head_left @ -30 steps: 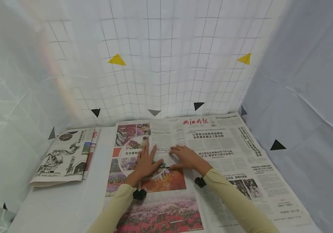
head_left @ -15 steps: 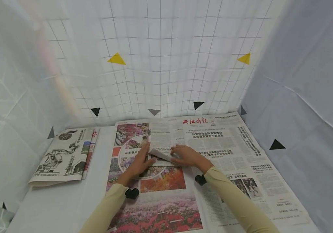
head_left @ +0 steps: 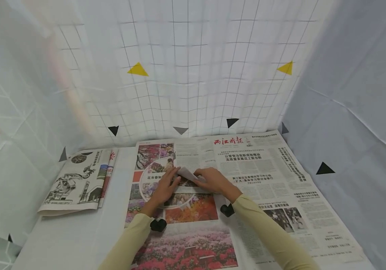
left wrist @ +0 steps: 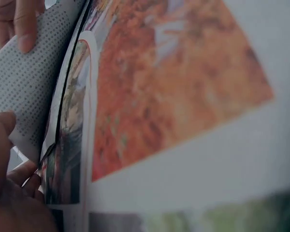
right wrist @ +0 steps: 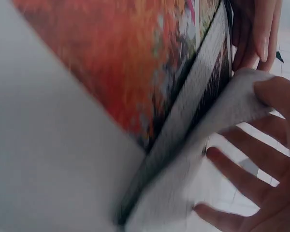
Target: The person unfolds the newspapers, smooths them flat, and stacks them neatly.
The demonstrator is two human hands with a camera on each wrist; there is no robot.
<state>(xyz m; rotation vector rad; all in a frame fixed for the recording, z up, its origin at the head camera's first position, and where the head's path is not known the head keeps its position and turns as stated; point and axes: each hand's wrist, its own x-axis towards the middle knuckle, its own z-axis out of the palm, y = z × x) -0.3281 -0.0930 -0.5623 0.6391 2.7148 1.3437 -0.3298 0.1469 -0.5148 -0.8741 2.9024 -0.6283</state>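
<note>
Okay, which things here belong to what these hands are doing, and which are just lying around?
Seemingly in the job:
- left hand
- right hand, thumb on the flap
- lifted paper flap
- spread newspaper beneath

Apparently just lying around:
- folded newspaper with a black drawing
- red-edged paper partly under it

Two forearms converge, with both hands pinching close together.
The left arm [head_left: 128, 236] reaches in from the near left, slanting far and rightward; the right arm [head_left: 270, 234] comes from the near right, slanting far and leftward, both sleeved to the wrist. The left hand [head_left: 164, 188] and right hand [head_left: 215, 183] sit near each other but apart. The right thumb [right wrist: 276, 94] opposes spread right fingers [right wrist: 241, 176]; the left thumb [left wrist: 6, 122] bends over the left fingertips [left wrist: 25, 171].
</note>
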